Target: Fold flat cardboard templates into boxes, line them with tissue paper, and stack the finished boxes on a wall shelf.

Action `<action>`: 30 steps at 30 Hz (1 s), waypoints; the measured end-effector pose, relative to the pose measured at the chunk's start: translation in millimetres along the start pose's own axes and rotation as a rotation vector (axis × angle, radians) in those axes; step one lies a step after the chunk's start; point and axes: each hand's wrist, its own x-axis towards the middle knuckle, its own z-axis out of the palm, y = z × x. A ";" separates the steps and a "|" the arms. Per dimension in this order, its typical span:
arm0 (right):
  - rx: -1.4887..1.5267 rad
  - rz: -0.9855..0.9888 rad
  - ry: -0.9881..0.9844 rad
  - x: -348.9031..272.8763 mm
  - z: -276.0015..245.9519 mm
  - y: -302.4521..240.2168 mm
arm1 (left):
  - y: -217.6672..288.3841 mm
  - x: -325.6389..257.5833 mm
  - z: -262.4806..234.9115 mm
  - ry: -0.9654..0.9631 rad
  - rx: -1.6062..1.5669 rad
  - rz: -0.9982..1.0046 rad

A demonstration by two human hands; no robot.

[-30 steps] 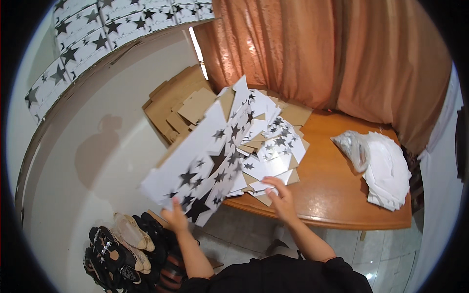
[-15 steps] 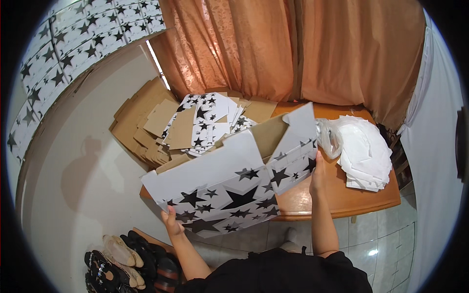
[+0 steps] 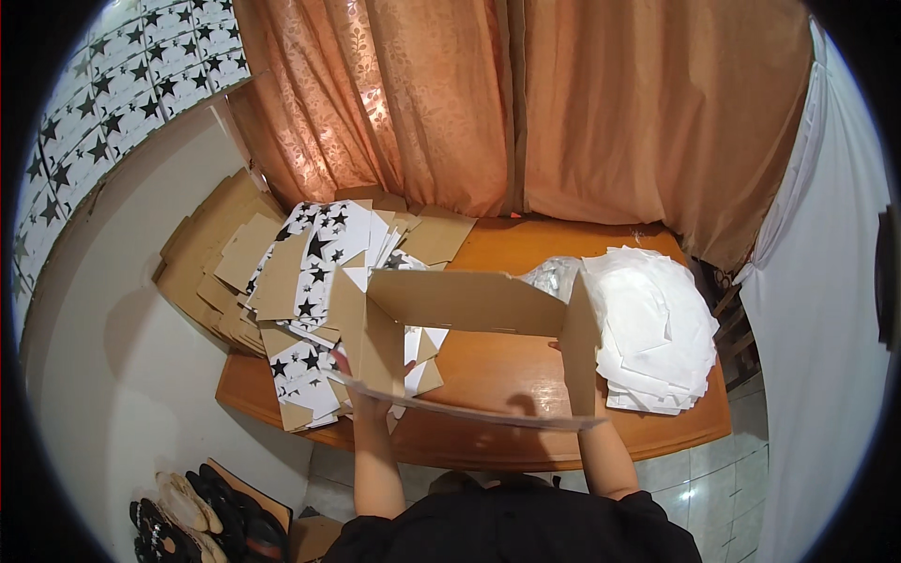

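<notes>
Now both hands (image 3: 368,399) at half-folded cardboard box's (image 3: 469,305) side walls.

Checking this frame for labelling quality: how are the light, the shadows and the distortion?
Head view: warm, even indoor light, sharp at centre; the box casts a soft shadow on the table; daylight glows through the curtain at left; fisheye bends the table edge and wall, with a black rim around the picture.

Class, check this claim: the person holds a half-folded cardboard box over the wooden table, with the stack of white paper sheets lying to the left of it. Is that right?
Not quite. In the head view the stack of white paper sheets lies to the right of the half-folded cardboard box, not the left. The rest holds: both hands hold it over the wooden table.
</notes>
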 end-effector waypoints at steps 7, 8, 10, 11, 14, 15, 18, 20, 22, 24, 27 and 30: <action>-0.338 0.129 -0.055 -13.5 -17.3 -21.2 | -23.4 34.9 -30.8 -0.013 0.327 -0.238; -0.359 0.208 -0.077 -12.8 -16.0 -31.2 | -28.2 38.8 -32.3 -0.049 0.299 -0.212; -0.247 0.352 -0.060 2.5 -12.4 -32.9 | -23.1 60.8 -20.8 -0.050 0.293 -0.214; -0.136 0.491 -0.036 10.8 -8.4 -38.1 | -24.3 85.4 -2.9 -0.057 0.284 -0.221; 0.045 0.308 0.008 27.0 19.7 -57.8 | -36.0 102.0 -6.9 -0.072 0.261 -0.256; 0.010 0.248 0.017 30.8 28.4 -64.9 | -34.3 101.9 -17.4 -0.065 0.255 -0.265; -0.069 0.163 0.051 31.9 35.1 -66.4 | -34.1 88.9 -56.7 -0.049 0.240 -0.332; -0.430 -0.183 0.112 22.2 -6.5 -6.3 | -48.5 82.0 -73.7 -0.065 0.232 -0.404; -0.938 -0.511 0.004 1.3 -17.5 21.7 | -64.8 78.7 -78.0 -0.024 0.216 -0.419; -0.981 -0.408 0.056 -8.0 -43.6 52.8 | -83.9 85.6 -71.7 -0.019 0.205 -0.447; -1.053 -0.210 0.160 -12.5 -62.8 79.2 | -98.2 68.9 -95.9 -0.014 0.193 -0.488; -0.815 0.327 0.422 -1.2 -30.2 74.3 | -104.3 89.5 -158.1 0.063 0.490 -0.307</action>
